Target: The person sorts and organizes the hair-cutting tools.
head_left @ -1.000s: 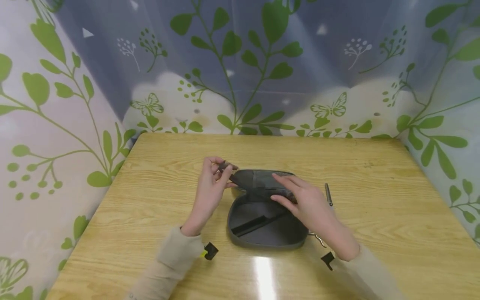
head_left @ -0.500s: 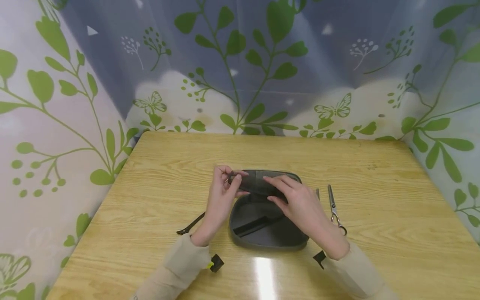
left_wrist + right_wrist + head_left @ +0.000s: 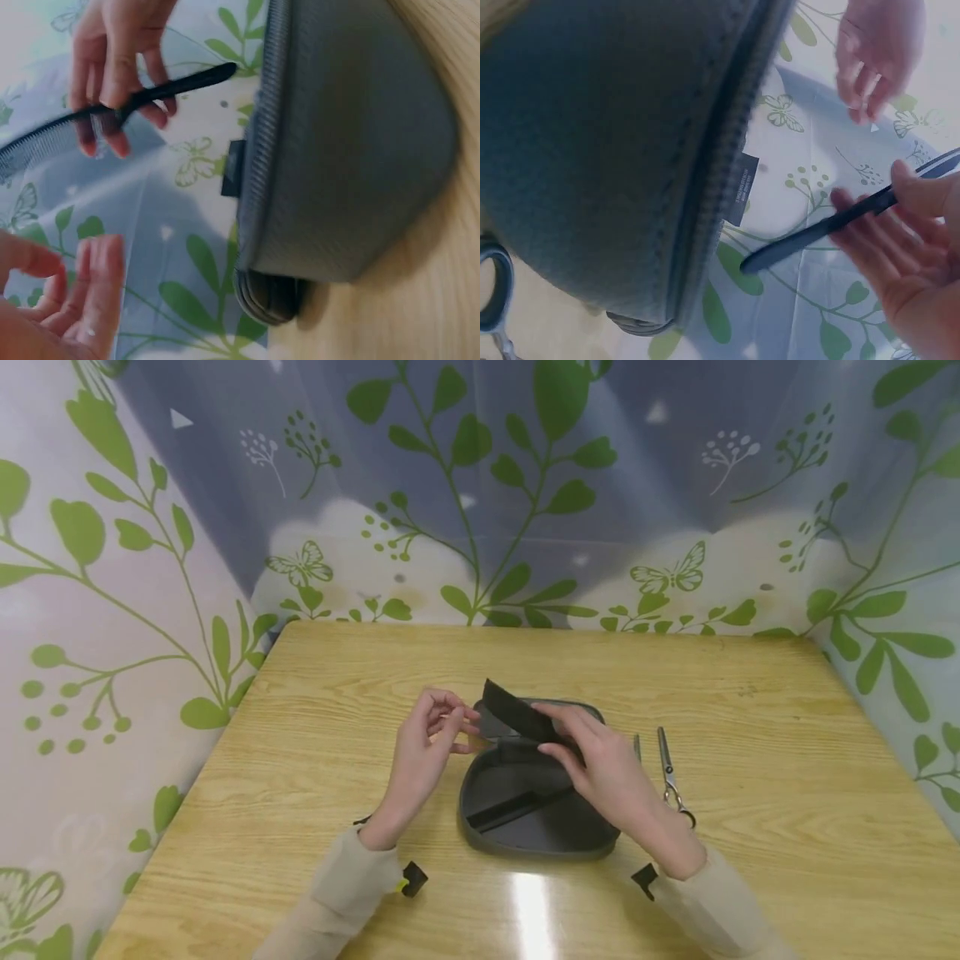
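The open case [image 3: 536, 850] sits on the worktop [image 3: 337, 668], 1 dark strip [image 3: 501, 813] slanting across its near half. Above it, the right hand's [image 3: 611, 768] fingers pinch 1 comb [image 3: 513, 710]; the left hand's [image 3: 426, 752] are loosely bent, free.

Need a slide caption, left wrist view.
Right hand holds a dark comb near the grey zippered case; left hand empty.

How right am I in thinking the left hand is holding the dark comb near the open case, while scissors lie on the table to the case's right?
Not quite: it is the right hand that holds the dark comb near the open case, as the right wrist view shows. Scissors do lie on the table to the case's right.
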`<action>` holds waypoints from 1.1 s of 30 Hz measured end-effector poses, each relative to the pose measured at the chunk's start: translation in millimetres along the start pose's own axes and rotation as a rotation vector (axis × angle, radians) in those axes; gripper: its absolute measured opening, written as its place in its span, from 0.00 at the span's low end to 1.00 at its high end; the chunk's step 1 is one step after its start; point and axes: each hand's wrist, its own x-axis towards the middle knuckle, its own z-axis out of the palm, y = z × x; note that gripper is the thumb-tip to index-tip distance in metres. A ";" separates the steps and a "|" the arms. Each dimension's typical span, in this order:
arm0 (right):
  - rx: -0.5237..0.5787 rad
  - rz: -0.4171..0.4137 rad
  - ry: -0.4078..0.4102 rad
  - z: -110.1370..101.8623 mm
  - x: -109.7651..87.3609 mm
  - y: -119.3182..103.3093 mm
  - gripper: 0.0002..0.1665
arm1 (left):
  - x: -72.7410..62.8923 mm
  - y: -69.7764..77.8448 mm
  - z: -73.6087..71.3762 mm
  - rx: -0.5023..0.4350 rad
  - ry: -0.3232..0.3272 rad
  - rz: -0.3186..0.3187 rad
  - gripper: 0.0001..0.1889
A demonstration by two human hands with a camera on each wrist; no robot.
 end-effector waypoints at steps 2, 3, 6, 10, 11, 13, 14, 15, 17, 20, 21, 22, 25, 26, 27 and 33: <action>0.034 -0.011 -0.029 -0.6 -1.1 1.0 0.31 | -2.1 -4.0 -1.5 0.144 -0.013 -0.019 0.07; 0.045 -0.016 -0.050 -0.6 -2.0 1.7 0.31 | -3.4 -5.7 -2.0 0.217 -0.026 -0.026 0.09; 0.063 -0.030 -0.112 0.3 -5.6 4.9 0.30 | -8.6 -11.0 -3.2 0.431 -0.081 -0.030 0.15; 0.074 -0.029 -0.171 2.3 -11.0 9.9 0.28 | -16.3 -13.7 -3.7 0.597 -0.167 -0.046 0.21; 0.078 -0.026 -0.184 3.0 -12.3 11.2 0.27 | -18.0 -14.0 -3.7 0.625 -0.186 -0.054 0.23; 0.077 -0.021 -0.212 4.0 -14.9 13.6 0.27 | -20.8 -14.4 -3.9 0.673 -0.219 -0.056 0.25; 0.077 -0.019 -0.225 4.5 -16.3 14.8 0.27 | -22.0 -14.4 -4.0 0.693 -0.234 -0.056 0.26; 0.071 -0.018 -0.239 5.0 -17.5 15.8 0.27 | -22.9 -14.3 -4.1 0.710 -0.247 -0.058 0.26; 0.049 -0.024 -0.264 6.6 -19.6 17.7 0.27 | -24.2 -14.0 -4.3 0.735 -0.273 -0.060 0.27; -0.006 -0.042 -0.298 9.8 -22.1 20.4 0.26 | -25.7 -13.0 -4.5 0.756 -0.318 -0.080 0.28; -0.027 -0.045 -0.310 10.9 -22.7 20.9 0.26 | -26.1 -12.8 -4.5 0.760 -0.331 -0.092 0.29; -0.043 -0.046 -0.323 11.9 -23.2 21.4 0.25 | -26.5 -13.1 -4.5 0.763 -0.344 -0.100 0.29; -0.076 -0.033 -0.363 13.7 -24.4 21.9 0.25 | -27.7 -14.0 -4.8 0.768 -0.372 -0.125 0.29; -0.085 -0.029 -0.376 14.3 -24.7 21.9 0.24 | -27.9 -14.3 -5.0 0.766 -0.376 -0.134 0.28; -0.092 -0.027 -0.389 14.8 -24.9 21.8 0.24 | -28.0 -14.4 -5.3 0.761 -0.376 -0.143 0.28; -0.121 -0.042 -0.439 18.1 -25.2 19.7 0.24 | -28.5 -13.9 -8.6 0.795 -0.387 -0.153 0.24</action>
